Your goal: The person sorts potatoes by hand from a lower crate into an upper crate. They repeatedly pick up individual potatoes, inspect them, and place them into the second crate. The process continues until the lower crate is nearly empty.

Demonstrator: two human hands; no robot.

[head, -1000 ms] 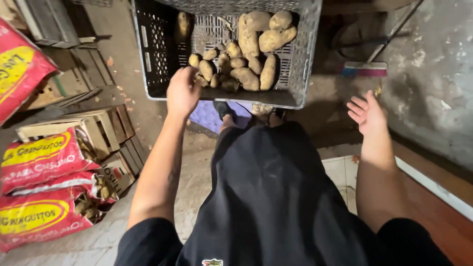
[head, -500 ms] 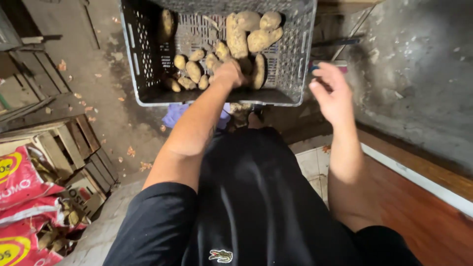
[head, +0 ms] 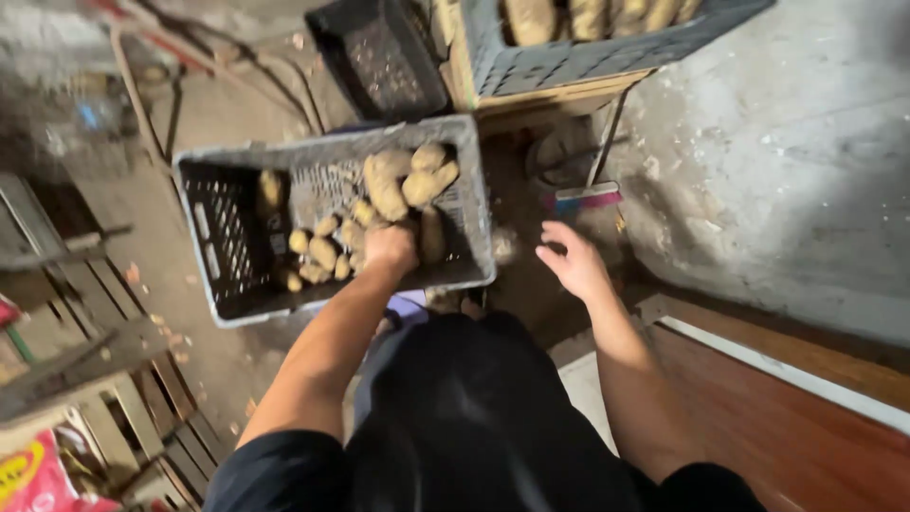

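Potatoes piled in grey plastic crate on floor, w/ left hand reaching in, fingers hidden so grip unclear; right hand beside crate, fingers loosely spread, holding nothing.

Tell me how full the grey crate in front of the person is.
Partly full. The grey crate holds potatoes only around the left hand; its left side shows bare mesh floor.

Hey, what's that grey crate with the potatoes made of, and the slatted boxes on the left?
The grey crate looks like moulded plastic: matte, with lattice walls and a smooth rim. The slatted boxes seem to be bare, unfinished wood, with pale nailed strips.
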